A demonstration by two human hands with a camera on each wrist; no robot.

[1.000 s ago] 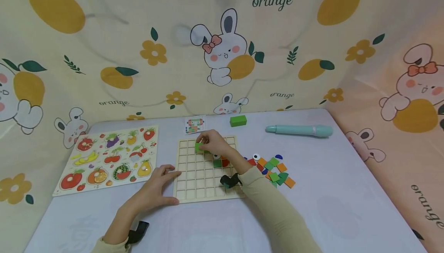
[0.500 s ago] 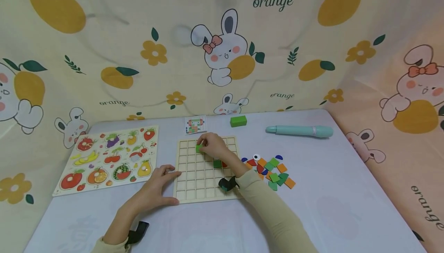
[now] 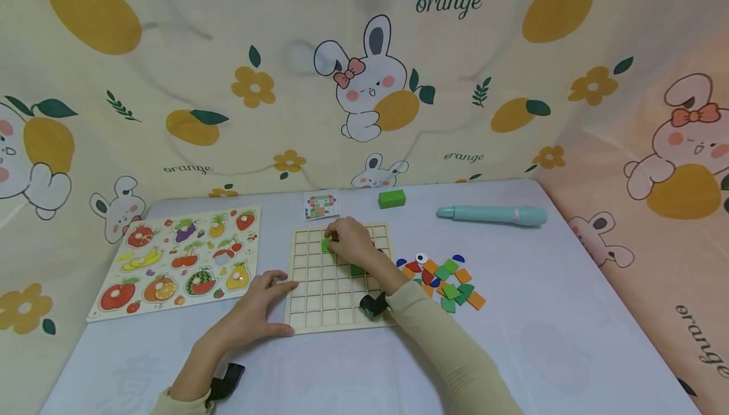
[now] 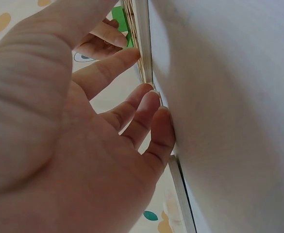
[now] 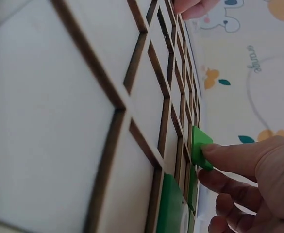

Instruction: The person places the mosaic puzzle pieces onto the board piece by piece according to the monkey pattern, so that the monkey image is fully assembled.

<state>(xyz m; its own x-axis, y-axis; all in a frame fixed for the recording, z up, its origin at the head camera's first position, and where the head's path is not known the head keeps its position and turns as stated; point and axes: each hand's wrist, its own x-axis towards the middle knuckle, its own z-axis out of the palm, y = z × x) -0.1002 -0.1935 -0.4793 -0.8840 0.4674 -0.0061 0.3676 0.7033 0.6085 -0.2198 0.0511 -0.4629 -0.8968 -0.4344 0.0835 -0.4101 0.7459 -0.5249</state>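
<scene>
A wooden grid board (image 3: 310, 304) lies flat in the middle of the table. My right hand (image 3: 353, 244) reaches over its far part and pinches a light green square tile (image 5: 199, 145) between thumb and forefinger, at the grid's surface. Whether the tile sits fully in a cell I cannot tell. A darker green piece (image 3: 357, 270) lies in the board beneath that wrist, and the arm hides other pieces around it. Along the board's left edge my left hand (image 3: 259, 307) rests with thumb and fingers spread, the fingertips (image 4: 132, 54) touching the rim.
Several loose coloured pieces (image 3: 450, 285) lie right of the board. Behind it are a small pattern card (image 3: 321, 204) and a green block (image 3: 392, 198). A teal pen-shaped object (image 3: 492, 214) lies at the back right, and a fruit puzzle board (image 3: 188, 263) at the left.
My right hand has moved very slightly toward me with the green tile still pinched, and its wrist now covers pieces seen before. The left hand has stayed in place.
</scene>
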